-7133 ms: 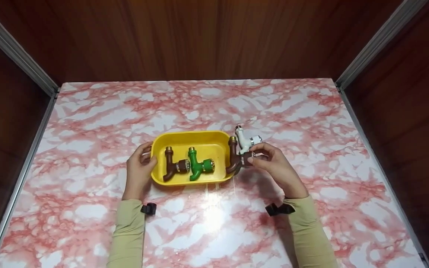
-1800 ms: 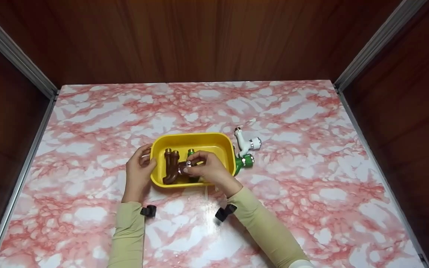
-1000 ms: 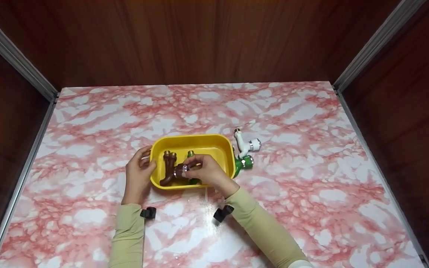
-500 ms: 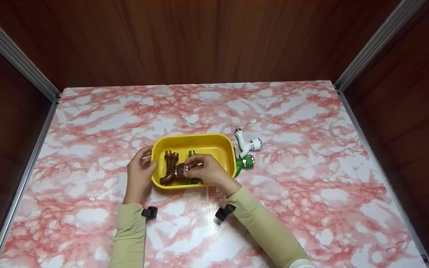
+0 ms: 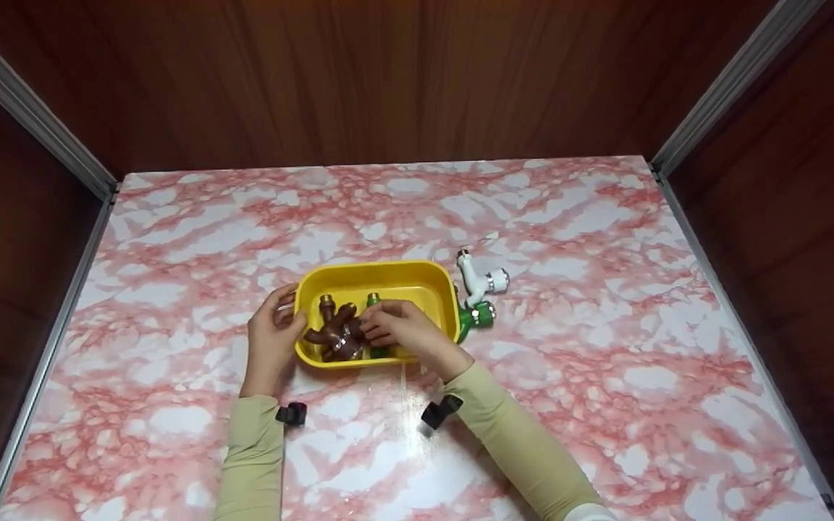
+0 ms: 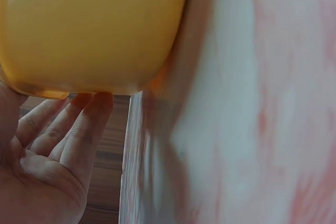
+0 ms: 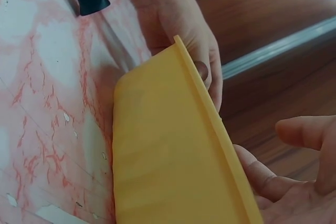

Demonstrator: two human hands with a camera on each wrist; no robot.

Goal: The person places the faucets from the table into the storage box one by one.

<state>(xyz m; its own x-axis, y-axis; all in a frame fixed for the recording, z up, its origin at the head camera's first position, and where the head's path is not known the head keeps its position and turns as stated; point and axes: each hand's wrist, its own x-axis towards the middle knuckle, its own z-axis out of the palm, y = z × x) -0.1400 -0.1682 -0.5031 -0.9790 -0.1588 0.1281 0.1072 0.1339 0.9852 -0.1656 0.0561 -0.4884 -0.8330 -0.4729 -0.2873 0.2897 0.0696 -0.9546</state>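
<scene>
My left hand (image 5: pixel 272 333) grips the left end of a yellow plastic tub (image 5: pixel 424 297), thumb at the rim and fingers against the outer wall. Inside, two brown taps overlap: the upper brown tap (image 5: pixel 347 349) lies turned across the lower brown tap (image 5: pixel 326 304). My right hand (image 5: pixel 406 333) hovers over the tub beside them, partly hiding a green tap (image 5: pixel 373 298). In the right wrist view the right hand's thumb (image 7: pixel 299 129) stands apart from its fingers, with nothing between them.
Against the tub's right end lies a second green tap (image 5: pixel 481 314), partly hidden by the rim. Just behind it is a white tap (image 5: pixel 475 284). Dark wood-look panels (image 5: pixel 388 87) enclose the red-and-white marbled table (image 5: pixel 605 289) at the back and sides.
My right hand has carried a brown tap from the tub's right into it and let go. That tap has turned over the other one. My left hand keeps its grip.
</scene>
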